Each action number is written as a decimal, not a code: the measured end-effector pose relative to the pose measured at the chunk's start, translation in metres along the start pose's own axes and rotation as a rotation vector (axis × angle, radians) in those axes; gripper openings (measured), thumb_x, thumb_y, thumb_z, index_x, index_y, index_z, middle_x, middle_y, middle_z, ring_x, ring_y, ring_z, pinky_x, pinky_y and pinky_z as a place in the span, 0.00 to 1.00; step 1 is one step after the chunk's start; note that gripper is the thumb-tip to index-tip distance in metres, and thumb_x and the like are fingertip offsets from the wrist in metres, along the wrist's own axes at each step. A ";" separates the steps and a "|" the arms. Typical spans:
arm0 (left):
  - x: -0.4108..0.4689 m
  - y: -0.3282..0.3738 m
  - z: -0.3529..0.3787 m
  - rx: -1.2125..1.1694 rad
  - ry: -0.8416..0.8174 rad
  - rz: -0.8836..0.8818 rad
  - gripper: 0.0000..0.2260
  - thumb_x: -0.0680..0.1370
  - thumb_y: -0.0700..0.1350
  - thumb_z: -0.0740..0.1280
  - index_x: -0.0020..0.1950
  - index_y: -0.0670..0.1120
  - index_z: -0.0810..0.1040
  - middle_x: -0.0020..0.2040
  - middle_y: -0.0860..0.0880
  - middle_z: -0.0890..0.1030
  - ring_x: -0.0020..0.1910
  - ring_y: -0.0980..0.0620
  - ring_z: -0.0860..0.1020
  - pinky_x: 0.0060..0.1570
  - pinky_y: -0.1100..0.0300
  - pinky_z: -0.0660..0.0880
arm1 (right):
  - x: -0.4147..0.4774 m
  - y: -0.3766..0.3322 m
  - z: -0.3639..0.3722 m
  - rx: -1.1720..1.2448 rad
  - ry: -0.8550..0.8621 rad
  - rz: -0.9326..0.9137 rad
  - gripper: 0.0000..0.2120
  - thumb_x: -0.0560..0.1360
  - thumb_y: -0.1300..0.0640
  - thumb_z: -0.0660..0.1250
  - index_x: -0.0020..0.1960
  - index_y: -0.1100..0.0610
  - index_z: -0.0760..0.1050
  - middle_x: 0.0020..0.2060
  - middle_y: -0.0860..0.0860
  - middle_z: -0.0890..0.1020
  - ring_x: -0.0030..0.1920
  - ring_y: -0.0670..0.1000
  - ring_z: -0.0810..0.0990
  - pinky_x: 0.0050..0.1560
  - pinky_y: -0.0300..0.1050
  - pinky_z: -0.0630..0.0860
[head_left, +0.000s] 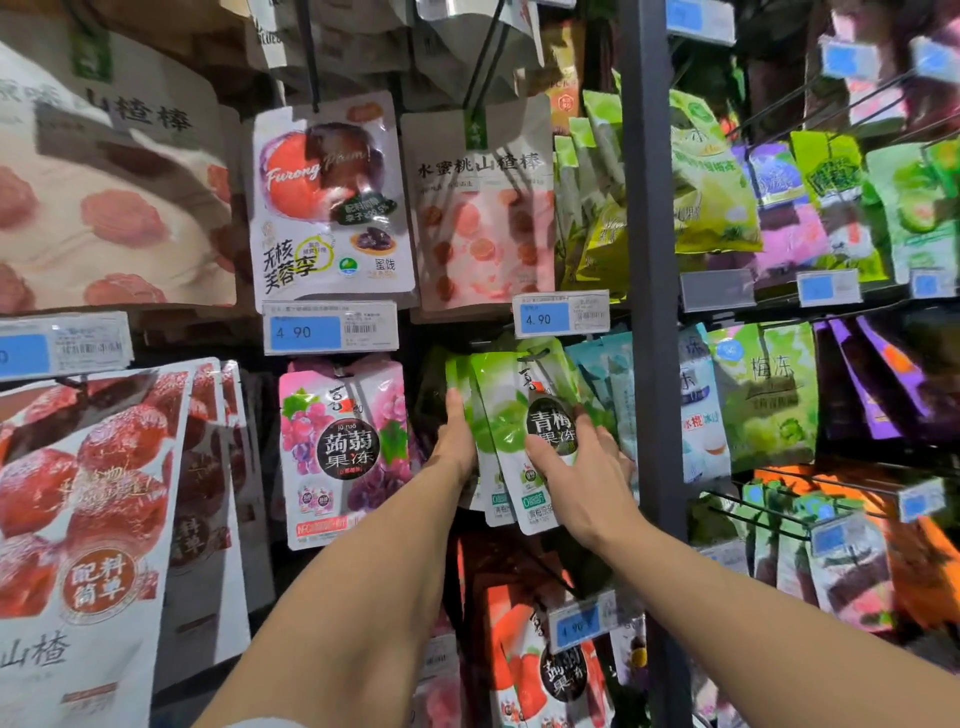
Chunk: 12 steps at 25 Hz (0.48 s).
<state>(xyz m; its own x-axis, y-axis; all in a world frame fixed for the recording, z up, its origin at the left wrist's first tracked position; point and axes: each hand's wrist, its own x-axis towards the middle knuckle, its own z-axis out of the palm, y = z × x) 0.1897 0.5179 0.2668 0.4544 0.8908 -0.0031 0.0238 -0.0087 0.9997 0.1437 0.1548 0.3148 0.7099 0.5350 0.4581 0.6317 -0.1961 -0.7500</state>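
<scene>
My left hand (457, 441), fingers straight, pressed the left edge of hanging glossy green plastic pouches (506, 415); my right hand (582, 467) lay spread on their front, grey metal post (652, 364) just beside.

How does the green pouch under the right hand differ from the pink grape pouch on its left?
The green pouch shows a green fruit; the pink grape pouch shows purple grapes. The green pouch hangs tilted, with the right hand lying on its front; the pink grape pouch hangs straight and no hand touches it. Both carry a round black label with white characters.
</scene>
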 end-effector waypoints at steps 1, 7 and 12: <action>-0.014 0.005 0.002 0.001 -0.016 0.004 0.65 0.48 0.92 0.45 0.74 0.56 0.74 0.73 0.44 0.76 0.73 0.36 0.72 0.73 0.35 0.64 | -0.001 -0.002 0.000 0.002 0.005 -0.007 0.44 0.77 0.30 0.59 0.83 0.50 0.49 0.81 0.57 0.56 0.80 0.62 0.52 0.76 0.66 0.57; -0.222 0.081 -0.018 0.128 0.184 0.240 0.34 0.84 0.65 0.49 0.79 0.42 0.66 0.77 0.40 0.71 0.74 0.37 0.70 0.74 0.44 0.65 | -0.001 -0.006 -0.012 0.065 -0.042 0.064 0.52 0.69 0.24 0.61 0.81 0.56 0.56 0.75 0.62 0.66 0.76 0.63 0.62 0.75 0.60 0.63; -0.266 0.067 -0.029 0.008 0.101 0.337 0.31 0.80 0.70 0.52 0.73 0.53 0.75 0.73 0.49 0.76 0.73 0.45 0.72 0.76 0.48 0.64 | 0.001 -0.020 -0.018 0.097 -0.078 0.107 0.53 0.61 0.18 0.54 0.72 0.54 0.70 0.70 0.58 0.72 0.71 0.64 0.69 0.70 0.64 0.67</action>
<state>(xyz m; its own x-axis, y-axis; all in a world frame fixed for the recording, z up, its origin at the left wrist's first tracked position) 0.0444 0.2938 0.3356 0.3472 0.8779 0.3296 -0.1047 -0.3130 0.9440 0.1376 0.1447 0.3392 0.7427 0.5784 0.3374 0.5180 -0.1770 -0.8368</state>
